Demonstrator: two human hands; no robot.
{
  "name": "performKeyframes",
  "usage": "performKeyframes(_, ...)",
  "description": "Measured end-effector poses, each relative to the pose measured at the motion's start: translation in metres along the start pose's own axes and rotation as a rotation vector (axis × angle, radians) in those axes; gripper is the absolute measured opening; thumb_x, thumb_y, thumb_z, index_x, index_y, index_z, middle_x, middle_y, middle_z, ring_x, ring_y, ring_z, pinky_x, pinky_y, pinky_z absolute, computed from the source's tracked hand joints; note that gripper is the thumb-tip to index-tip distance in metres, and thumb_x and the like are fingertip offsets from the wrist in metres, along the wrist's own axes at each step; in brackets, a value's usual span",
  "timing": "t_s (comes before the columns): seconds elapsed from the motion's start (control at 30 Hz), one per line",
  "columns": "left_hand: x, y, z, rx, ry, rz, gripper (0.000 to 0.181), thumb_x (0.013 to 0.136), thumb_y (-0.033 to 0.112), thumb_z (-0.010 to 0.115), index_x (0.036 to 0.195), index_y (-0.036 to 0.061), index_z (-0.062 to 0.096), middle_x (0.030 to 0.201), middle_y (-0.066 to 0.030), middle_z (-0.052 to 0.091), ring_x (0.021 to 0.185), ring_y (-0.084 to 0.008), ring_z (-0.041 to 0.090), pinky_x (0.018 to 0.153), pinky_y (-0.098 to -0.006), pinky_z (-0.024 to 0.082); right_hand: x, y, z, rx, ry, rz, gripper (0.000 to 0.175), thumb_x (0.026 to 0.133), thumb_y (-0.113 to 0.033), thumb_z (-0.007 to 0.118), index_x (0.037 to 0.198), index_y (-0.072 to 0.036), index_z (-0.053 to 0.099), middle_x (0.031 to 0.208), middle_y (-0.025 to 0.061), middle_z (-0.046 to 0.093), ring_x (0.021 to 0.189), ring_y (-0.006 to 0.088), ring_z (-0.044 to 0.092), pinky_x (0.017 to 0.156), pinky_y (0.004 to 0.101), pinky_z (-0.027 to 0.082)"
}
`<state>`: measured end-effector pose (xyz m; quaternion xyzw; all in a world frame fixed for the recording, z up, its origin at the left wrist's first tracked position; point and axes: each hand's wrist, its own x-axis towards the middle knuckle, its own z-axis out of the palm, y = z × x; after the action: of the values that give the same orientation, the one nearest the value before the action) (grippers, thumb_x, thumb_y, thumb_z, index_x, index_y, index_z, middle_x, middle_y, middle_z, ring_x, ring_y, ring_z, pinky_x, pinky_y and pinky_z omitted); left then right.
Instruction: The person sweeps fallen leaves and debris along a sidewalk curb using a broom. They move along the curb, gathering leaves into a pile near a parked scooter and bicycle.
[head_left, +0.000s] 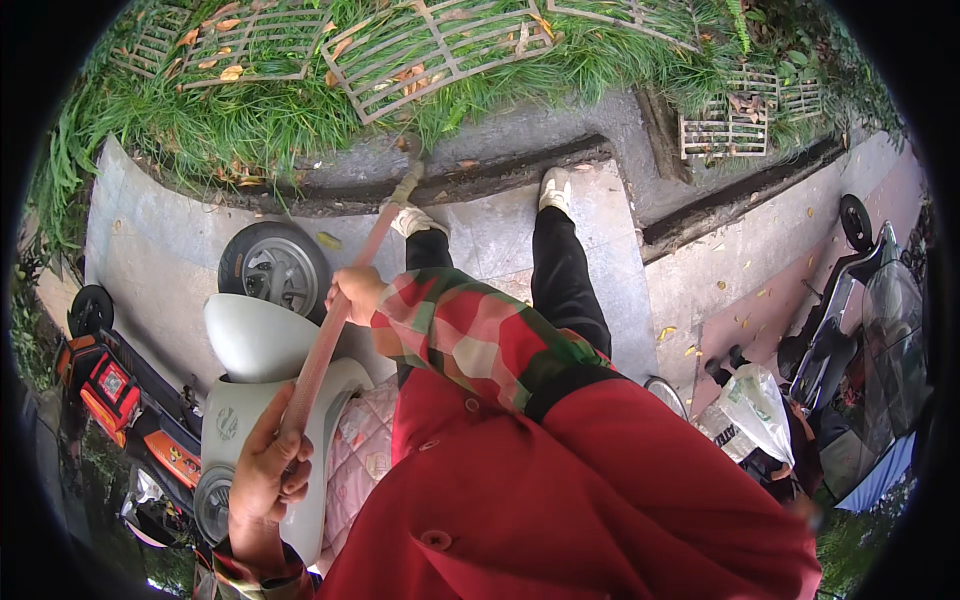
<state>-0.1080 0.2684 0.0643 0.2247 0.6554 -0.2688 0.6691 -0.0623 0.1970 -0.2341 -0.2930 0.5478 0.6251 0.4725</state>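
Note:
My left hand grips the upper part of a pole wrapped in a reddish covering. Further down the same pole, my right hand is closed around it. The pole slants away to the low end by the curb gutter, beside my shoe. What is fixed at its far end cannot be told. Grass grows just past the gutter, with slatted grates lying in it among dry leaves.
A pale scooter with its front wheel stands close on the left, an orange scooter beyond. Right are another scooter and a person carrying a plastic bag. Fallen leaves dot the paving.

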Motion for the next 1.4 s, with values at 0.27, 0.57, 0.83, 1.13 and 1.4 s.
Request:
performKeyframes(0.27,-0.035,-0.054,0.031,-0.076,-0.096,0.142,0.064,0.083,0.003,0.057,0.141,0.0047,0.03,0.076,-0.0062,0.052,0.051,-0.0102,0.045,0.045,-0.0229,0.038,-0.067,0.01,-0.038,-0.212,-0.05,-0.067,0.007,0.084,-0.002,0.052,0.084,0.001,0.045,0.064,0.0111,0.048,0.058,0.0252,0.052,0.054,0.0424,0.048)
performKeyframes(0.57,0.091,-0.064,0.064,-0.359,0.262,1.136,0.027,0.097,0.019,0.042,0.117,0.0037,0.052,0.07,-0.0039,0.057,0.074,-0.0158,0.06,0.089,-0.0338,0.043,-0.012,-0.054,-0.093,0.01,0.187,-0.429,0.004,0.079,0.001,0.049,0.079,-0.001,0.045,0.059,0.0097,0.044,0.049,0.0241,0.047,0.047,0.0399,0.043)
performKeyframes(0.83,0.09,-0.01,-0.081,-0.649,0.172,1.284,0.023,0.095,0.015,0.041,0.102,-0.0016,0.054,0.041,0.0031,0.028,0.035,-0.0077,0.022,0.049,-0.0264,0.03,0.043,-0.003,0.011,0.048,0.163,-0.28,0.011,0.083,-0.002,0.048,0.093,-0.005,0.043,0.072,0.0058,0.046,0.055,0.0169,0.048,0.051,0.035,0.044)
performKeyframes(1.13,0.027,0.014,-0.003,0.073,0.212,1.712,0.011,0.087,0.007,0.056,0.091,-0.0027,0.059,0.053,-0.0003,0.045,0.046,-0.0125,0.041,0.052,-0.027,0.037,0.02,0.02,0.083,0.167,-0.236,-0.006,0.011,0.08,-0.004,0.052,0.078,-0.009,0.042,0.059,0.0001,0.046,0.053,0.0137,0.045,0.054,0.0287,0.043)
performKeyframes(1.4,0.021,-0.026,0.015,-0.062,0.338,1.719,0.018,0.094,0.013,0.045,0.088,-0.0017,0.053,0.046,0.004,0.033,0.039,-0.0086,0.031,0.045,-0.0284,0.032,-0.011,0.0,0.018,0.019,-0.139,0.006,0.014,0.08,-0.003,0.049,0.069,-0.008,0.042,0.059,0.0036,0.043,0.055,0.0168,0.045,0.057,0.033,0.043)
